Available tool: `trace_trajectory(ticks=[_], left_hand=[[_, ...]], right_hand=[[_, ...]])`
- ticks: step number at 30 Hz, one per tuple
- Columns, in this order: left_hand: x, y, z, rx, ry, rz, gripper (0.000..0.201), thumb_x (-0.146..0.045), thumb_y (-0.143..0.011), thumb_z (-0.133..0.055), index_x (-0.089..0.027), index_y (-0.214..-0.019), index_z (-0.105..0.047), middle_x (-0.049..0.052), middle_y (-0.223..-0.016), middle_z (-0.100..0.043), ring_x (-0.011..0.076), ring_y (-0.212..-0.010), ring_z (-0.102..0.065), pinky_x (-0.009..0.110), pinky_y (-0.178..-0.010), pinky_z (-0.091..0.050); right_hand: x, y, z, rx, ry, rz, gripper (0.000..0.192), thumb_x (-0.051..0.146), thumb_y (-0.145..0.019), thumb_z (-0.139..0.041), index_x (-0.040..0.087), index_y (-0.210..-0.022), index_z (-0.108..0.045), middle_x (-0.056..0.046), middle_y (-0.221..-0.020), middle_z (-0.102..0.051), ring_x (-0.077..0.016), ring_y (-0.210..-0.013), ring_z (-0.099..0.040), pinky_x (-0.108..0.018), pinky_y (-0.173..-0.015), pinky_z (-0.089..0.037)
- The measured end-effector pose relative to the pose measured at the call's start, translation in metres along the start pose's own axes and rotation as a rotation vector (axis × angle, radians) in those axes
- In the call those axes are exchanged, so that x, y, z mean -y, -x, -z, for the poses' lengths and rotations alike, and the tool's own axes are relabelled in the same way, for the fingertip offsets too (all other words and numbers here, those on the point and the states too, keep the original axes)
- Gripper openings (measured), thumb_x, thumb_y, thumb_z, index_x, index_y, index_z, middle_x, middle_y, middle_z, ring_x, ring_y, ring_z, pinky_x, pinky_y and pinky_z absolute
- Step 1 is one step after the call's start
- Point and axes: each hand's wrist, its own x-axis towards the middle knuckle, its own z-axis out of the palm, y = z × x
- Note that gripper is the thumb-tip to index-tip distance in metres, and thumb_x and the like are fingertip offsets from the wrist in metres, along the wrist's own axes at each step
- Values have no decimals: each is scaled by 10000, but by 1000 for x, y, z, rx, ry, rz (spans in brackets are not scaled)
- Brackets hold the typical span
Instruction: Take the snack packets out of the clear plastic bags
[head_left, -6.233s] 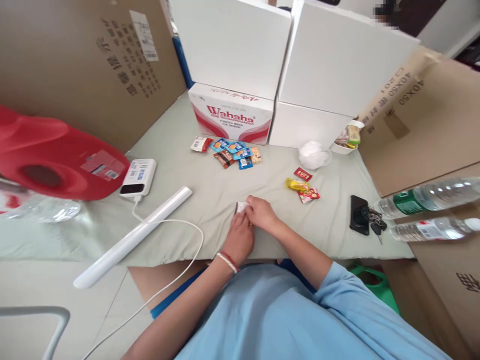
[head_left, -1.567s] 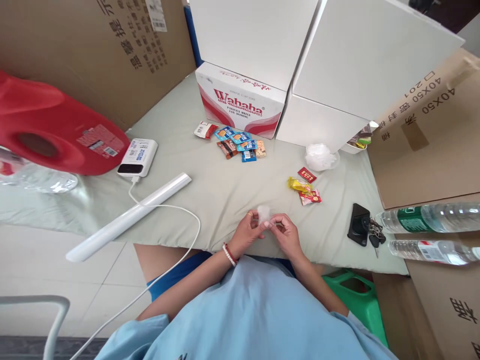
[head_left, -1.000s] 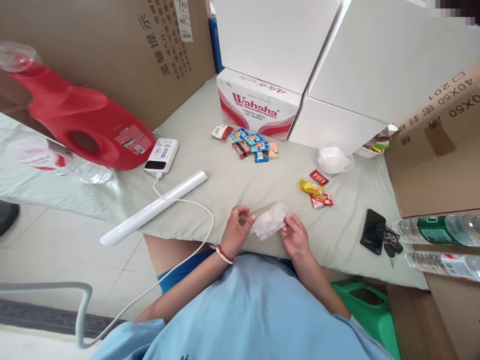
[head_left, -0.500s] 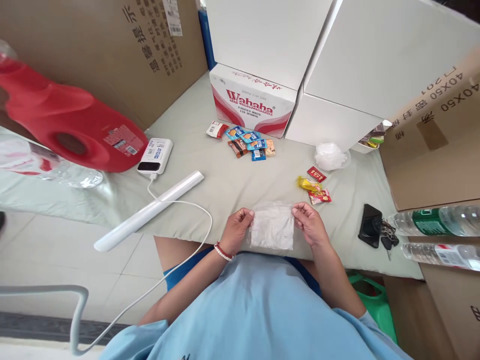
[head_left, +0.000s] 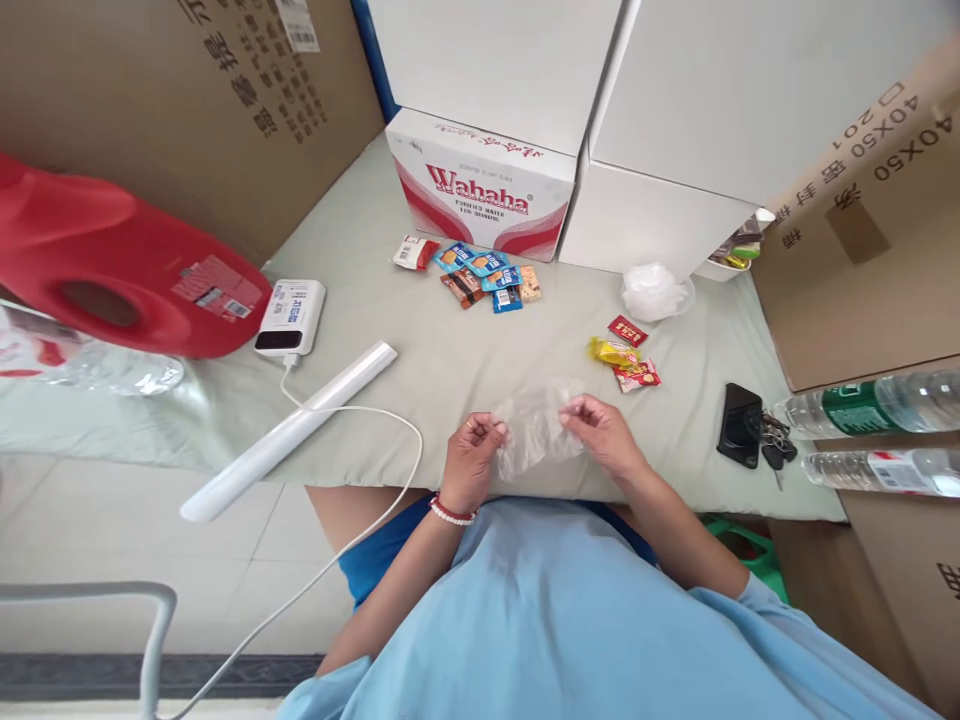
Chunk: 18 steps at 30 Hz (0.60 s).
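Note:
A thin, clear plastic bag [head_left: 534, 435] is stretched between my two hands just above the front edge of the cloth-covered table. My left hand [head_left: 472, 455] pinches its left side between thumb and fingers. On the opposite side, my right hand [head_left: 602, 432] pinches the upper right part. The bag looks crumpled and flat, with nothing visible inside. Close beyond my right hand lie a yellow wrapped snack [head_left: 613, 352], a red packet [head_left: 627, 331] and a red-and-white packet [head_left: 637, 376].
Blue and brown snack packets [head_left: 487, 272] lie before a Wahaba box [head_left: 480, 190]. A bundle of clear bags [head_left: 654, 290] sits at back right. Left are a power bank [head_left: 291, 318], a white light bar [head_left: 289, 435] and a red jug [head_left: 135, 265]. Right are a phone [head_left: 740, 425], keys [head_left: 778, 440] and bottles [head_left: 862, 408].
My right hand has moved left, nearer my left hand, and the bag between them has turned from a flat, folded-looking sheet to a looser, more see-through one. The camera view has shifted slightly.

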Motion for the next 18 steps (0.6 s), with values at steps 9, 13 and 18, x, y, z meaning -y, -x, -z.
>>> trace_trajectory(ticks=[9,13,18], left_hand=[[-29,-27,42,-73,-298,-27,374,-551,-783,-764,-190,-801,-669,-69,-563,-517,87,-517,-462,223,-528,-369],[-37,-38,50,-95,-402,-10,396,-578,-779,-744,-193,-815,-663,-81,-553,-483,85,-470,-401,229,-468,-329],[-27,-33,56,-157,-374,-71,380,-526,-731,-790,-191,-850,-657,-65,-629,-555,81,-509,-433,218,-483,-357]], right_hand=[[-15,17,46,-302,-81,-63,400,585,-766,-761,206,-817,-642,18,-716,-600,-114,-589,-453,-250,-555,-356],[-33,22,44,-326,-60,-105,426,634,-801,-691,212,-811,-643,17,-709,-584,-114,-539,-414,-264,-516,-351],[-30,3,64,-272,231,-29,369,564,-821,-675,200,-878,-696,5,-701,-601,-145,-589,-477,-281,-567,-393]])
